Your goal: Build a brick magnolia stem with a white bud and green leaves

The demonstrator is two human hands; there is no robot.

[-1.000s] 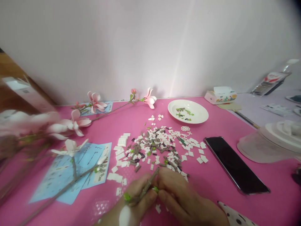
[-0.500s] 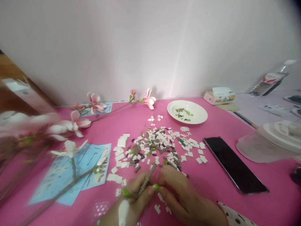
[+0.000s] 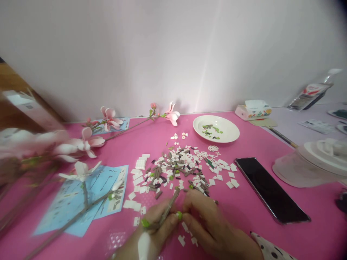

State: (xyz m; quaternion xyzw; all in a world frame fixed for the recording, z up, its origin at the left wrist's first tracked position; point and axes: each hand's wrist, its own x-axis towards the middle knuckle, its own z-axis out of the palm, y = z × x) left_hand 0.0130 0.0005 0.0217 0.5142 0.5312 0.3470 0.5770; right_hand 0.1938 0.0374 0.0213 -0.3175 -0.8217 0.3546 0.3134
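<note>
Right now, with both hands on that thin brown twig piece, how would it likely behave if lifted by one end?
The brown twig piece looks thin and segmented, so it may flex or come apart at a joint. It seems light: the left hand and right hand pinch it with fingertips only. The green bud probably pops off easily.

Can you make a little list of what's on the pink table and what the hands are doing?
Surface: pink table cover
Left hand: pinches a thin brown twig piece
Right hand: fingertips at a small green piece on that twig
Just beyond the hands: pile of small white and brown bricks
Left side: blue instruction sheets, pink-white toy flower branches
Right side: black phone, screen dark
Back: white plate holding a few green bits; tissue pack
</note>
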